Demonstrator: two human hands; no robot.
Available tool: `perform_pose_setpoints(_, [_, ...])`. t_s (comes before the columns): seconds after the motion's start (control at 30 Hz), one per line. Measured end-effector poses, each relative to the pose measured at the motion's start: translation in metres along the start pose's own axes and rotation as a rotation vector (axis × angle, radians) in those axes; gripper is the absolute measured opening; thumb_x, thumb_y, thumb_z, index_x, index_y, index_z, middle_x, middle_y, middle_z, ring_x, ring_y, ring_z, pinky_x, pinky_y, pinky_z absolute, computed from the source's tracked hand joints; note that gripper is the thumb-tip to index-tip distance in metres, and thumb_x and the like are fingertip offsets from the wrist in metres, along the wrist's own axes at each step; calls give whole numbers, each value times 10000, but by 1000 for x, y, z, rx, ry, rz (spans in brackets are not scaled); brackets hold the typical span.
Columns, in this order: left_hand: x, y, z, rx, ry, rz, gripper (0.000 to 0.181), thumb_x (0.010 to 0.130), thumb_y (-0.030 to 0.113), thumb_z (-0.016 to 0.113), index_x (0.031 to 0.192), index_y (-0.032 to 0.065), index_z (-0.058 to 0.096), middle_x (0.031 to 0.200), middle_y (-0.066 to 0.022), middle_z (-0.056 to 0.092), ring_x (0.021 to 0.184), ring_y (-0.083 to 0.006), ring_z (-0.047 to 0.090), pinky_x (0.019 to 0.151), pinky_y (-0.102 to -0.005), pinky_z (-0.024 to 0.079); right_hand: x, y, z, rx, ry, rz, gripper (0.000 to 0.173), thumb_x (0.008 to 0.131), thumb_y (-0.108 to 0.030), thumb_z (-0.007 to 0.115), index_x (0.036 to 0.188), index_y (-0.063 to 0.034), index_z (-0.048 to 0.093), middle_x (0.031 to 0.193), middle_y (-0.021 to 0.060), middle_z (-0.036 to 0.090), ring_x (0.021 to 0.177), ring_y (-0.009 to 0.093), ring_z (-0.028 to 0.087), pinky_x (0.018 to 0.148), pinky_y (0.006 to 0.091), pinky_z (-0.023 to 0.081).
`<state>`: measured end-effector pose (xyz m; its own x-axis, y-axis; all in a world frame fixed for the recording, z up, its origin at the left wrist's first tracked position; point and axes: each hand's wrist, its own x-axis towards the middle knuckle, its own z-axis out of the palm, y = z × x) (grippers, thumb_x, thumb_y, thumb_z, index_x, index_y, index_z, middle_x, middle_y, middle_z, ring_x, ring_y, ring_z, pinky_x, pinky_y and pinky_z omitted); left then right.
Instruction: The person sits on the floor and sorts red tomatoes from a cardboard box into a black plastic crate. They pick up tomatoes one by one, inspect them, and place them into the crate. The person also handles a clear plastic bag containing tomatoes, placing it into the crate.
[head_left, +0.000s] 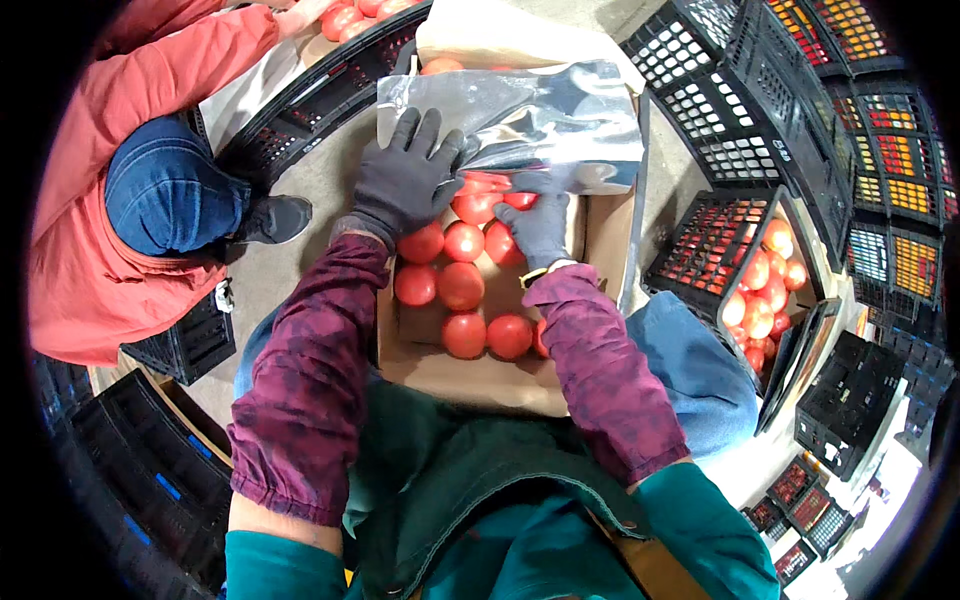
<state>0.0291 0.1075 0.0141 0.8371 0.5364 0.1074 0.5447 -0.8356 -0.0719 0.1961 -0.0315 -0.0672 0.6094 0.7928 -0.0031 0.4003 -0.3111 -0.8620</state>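
Observation:
Before me stands an open cardboard box (472, 381) with several red tomatoes (460, 286) spread over its bottom. A clear plastic sheet (551, 124) covers the box's far part. My left hand (409, 176), in a dark grey glove, lies palm down at the sheet's left near edge with fingers spread, above the tomatoes at the left wall. My right hand (541, 229), gloved alike, reaches into the box on the right. Its fingertips go under the sheet and are partly hidden. The right thumb is close to tomatoes; whether the hand grips one does not show.
A tilted black plastic crate (712, 240) of tomatoes stands at the right. Ventilated black crates (731, 112) are stacked behind it. On the left, a person in a red jacket (161, 67) works beside another black crate (300, 112). More black crates (142, 480) stand at the lower left.

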Motion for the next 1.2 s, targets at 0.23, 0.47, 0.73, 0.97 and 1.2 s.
perform_pose_setpoints(0.23, [1, 7, -6, 76, -7, 23, 522, 857, 454, 504, 1326, 223, 494, 1415, -114, 419, 1291, -333, 404, 880, -504, 413, -32, -4, -55, 1403, -118, 812, 467, 860, -347, 600, 1219, -65, 503, 1159, 143, 571, 985, 245, 597, 776, 413, 534])
perform_pose_setpoints(0.47, [5, 6, -15, 34, -43, -2, 488, 888, 426, 486, 1321, 199, 504, 1421, -102, 413, 1285, -330, 410, 912, -490, 406, -55, -51, -89, 1912, -246, 946, 583, 883, -471, 554, 1248, -27, 453, 1210, 236, 527, 1094, 462, 526, 774, 573, 537])
perform_pose_setpoints(0.73, [7, 0, 17, -220, -149, -87, 572, 823, 460, 510, 1343, 227, 464, 1394, -141, 432, 1332, -340, 342, 950, -594, 303, 9, -122, -40, 1768, -547, 748, 532, 912, -438, 506, 1299, -82, 424, 1322, 206, 447, 1188, 476, 446, 763, 688, 487])
perform_pose_setpoints(0.97, [-3, -1, 28, -576, -64, -276, 602, 787, 448, 544, 1321, 177, 480, 1326, -134, 500, 1306, -323, 375, 1038, -535, 235, 110, -206, 87, 1499, -629, 582, 331, 935, -239, 524, 1186, -27, 486, 1129, 142, 589, 997, 272, 596, 837, 368, 519])
perform_pose_setpoints(1.2, [-1, -1, -3, -568, -135, -279, 528, 787, 400, 570, 1244, 137, 536, 1311, -81, 525, 1261, -268, 417, 1068, -447, 232, 87, -189, 52, 998, -785, 134, 229, 918, -124, 496, 1103, 5, 539, 1034, 119, 623, 915, 255, 610, 806, 338, 501])
